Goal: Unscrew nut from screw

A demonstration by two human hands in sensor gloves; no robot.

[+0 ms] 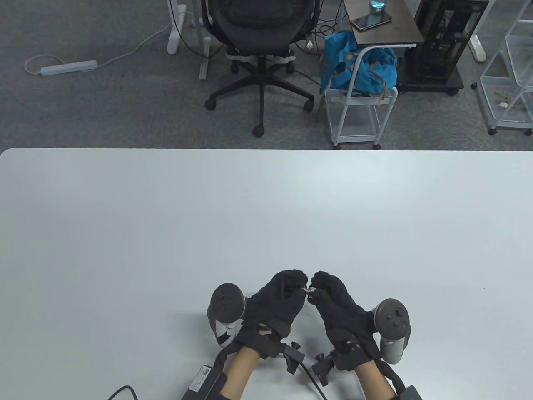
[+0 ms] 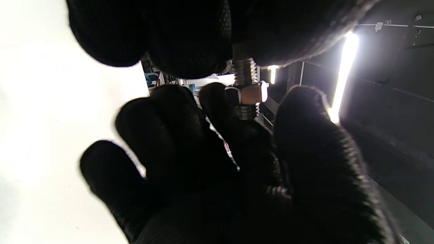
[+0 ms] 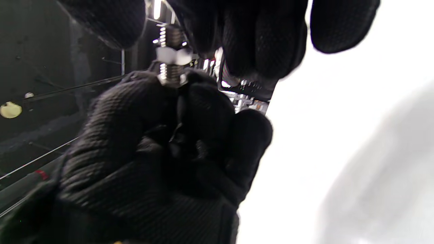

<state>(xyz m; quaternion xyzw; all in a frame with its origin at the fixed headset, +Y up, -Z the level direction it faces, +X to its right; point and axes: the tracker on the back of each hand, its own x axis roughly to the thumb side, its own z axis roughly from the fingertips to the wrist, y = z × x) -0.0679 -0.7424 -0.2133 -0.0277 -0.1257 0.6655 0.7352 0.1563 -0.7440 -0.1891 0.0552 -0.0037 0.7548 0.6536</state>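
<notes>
A small metal screw [image 1: 308,289] with a nut on its thread is held above the white table [image 1: 266,208] between both gloved hands. My left hand [image 1: 300,287] grips one end of the screw [image 3: 169,77] in a closed fist. The nut [image 2: 252,94] sits midway along the thread and also shows in the right wrist view [image 3: 173,56]. My right hand [image 1: 317,288] is around the nut. Its index finger [image 2: 217,98] touches the nut's side, and its thumb [image 2: 305,115] stands a little off it.
An office chair [image 1: 260,50], a white cart with a blue bag [image 1: 358,71] and a side table [image 1: 383,25] stand on the floor beyond the table's far edge. Cables [image 1: 125,391] trail from my wrists at the near edge.
</notes>
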